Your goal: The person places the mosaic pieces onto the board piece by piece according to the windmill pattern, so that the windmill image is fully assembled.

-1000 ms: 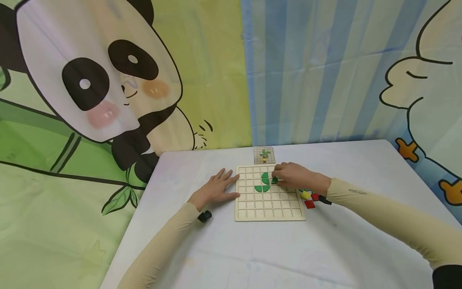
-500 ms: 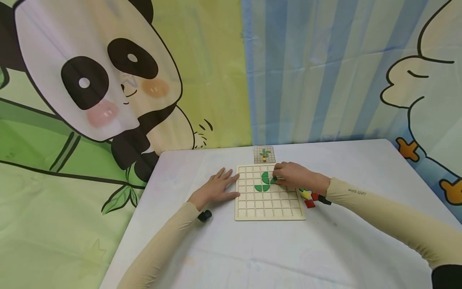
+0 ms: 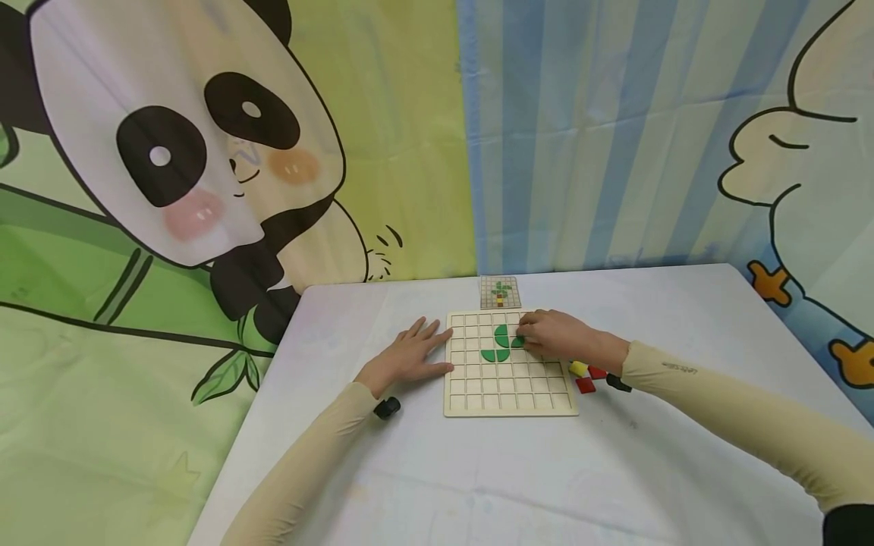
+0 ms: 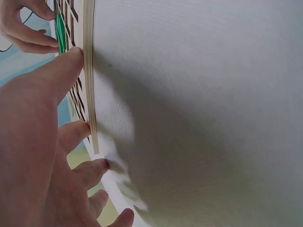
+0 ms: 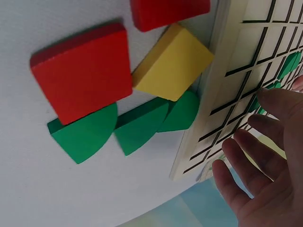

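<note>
Head view: left hand (image 3: 408, 358) unchanged from a second ago, fingers spread, touching the left edge of the board (image 3: 508, 402), lower centre of frame. My right hand (image 3: 560, 334) has shifted slightly right and down; thumb and finger pinch a green piece (image 3: 517, 342) right of centre, on the grid. The wrist now hides the loose greens (image 5: 85, 132) from the head view; the right-wrist view shows them left of centre.

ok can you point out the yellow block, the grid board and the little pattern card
yellow block (image 5: 176, 66): right wrist view, on its broad upper face
grid board (image 3: 504, 372): head view, on a bare square near its middle
pattern card (image 3: 501, 292): head view, middle of its printed side
</note>
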Action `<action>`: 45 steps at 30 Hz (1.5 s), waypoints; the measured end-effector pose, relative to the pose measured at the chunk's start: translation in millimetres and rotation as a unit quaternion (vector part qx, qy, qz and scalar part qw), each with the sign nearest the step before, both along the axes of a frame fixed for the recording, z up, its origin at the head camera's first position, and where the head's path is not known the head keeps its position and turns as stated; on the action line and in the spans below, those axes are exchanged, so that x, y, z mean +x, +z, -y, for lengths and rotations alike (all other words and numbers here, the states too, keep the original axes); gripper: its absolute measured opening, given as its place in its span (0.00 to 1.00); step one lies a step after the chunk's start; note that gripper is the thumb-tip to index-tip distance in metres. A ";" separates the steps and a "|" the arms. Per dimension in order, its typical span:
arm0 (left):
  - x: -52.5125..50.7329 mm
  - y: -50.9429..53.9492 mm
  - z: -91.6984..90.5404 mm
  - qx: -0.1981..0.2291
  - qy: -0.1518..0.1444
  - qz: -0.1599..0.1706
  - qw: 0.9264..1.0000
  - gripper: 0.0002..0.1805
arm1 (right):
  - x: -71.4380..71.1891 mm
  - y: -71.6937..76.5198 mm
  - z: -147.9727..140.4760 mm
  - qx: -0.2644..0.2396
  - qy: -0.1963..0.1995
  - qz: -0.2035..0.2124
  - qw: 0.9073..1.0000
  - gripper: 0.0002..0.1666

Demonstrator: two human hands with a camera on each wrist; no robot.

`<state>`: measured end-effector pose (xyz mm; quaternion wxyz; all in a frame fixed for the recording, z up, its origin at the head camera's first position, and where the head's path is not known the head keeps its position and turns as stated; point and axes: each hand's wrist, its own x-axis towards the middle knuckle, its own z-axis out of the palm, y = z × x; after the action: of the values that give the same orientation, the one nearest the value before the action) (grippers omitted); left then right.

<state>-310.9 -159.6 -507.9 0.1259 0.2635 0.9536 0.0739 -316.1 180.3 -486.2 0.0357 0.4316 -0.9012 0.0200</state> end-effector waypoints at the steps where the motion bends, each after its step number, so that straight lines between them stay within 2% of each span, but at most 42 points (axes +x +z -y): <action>1: 0.1 0.1 -0.1 0.000 -0.001 -0.001 1.000 0.45 | -0.2 -0.1 -1.3 -0.001 -0.001 0.001 1.000 0.14; 11: -1.1 -1.6 0.1 -0.003 0.002 0.002 1.000 0.46 | 6.3 6.8 -26.2 -0.033 -0.012 0.019 0.999 0.16; 16: -0.5 -1.5 0.2 -0.003 0.002 0.004 1.000 0.46 | 13.1 6.6 -48.0 -0.049 -0.076 0.050 0.995 0.14; 21: -0.2 -1.6 0.8 0.000 0.002 0.002 1.000 0.46 | 20.6 5.9 -75.4 -0.064 -0.154 0.065 0.984 0.13; 24: -0.1 -1.5 0.8 0.002 0.001 0.002 1.000 0.46 | 26.2 5.4 -87.7 -0.067 -0.178 0.072 0.979 0.12; 29: -0.1 -1.4 0.7 0.005 0.000 0.002 1.000 0.45 | 41.1 7.2 -99.9 -0.082 -0.163 0.091 0.979 0.10; 33: -0.1 -0.6 1.0 0.009 0.003 0.001 1.000 0.45 | 49.3 4.4 -106.5 -0.085 -0.141 0.109 0.980 0.13; 36: 0.0 -0.2 1.2 0.008 0.004 0.003 1.000 0.45 | 50.9 0.1 -111.3 -0.079 -0.144 0.106 0.981 0.13; 42: 1.0 -0.7 1.0 0.008 0.007 0.006 1.000 0.46 | 49.0 -7.3 -119.6 -0.071 -0.162 0.066 0.982 0.12; 45: 1.1 -1.3 0.8 0.008 0.008 0.006 1.000 0.46 | 50.0 -8.8 -120.5 -0.079 -0.165 0.078 0.980 0.14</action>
<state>-309.8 -160.4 -509.2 0.1292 0.2568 0.9541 0.0841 -266.1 300.9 -495.0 0.0020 0.2696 -0.9556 0.1186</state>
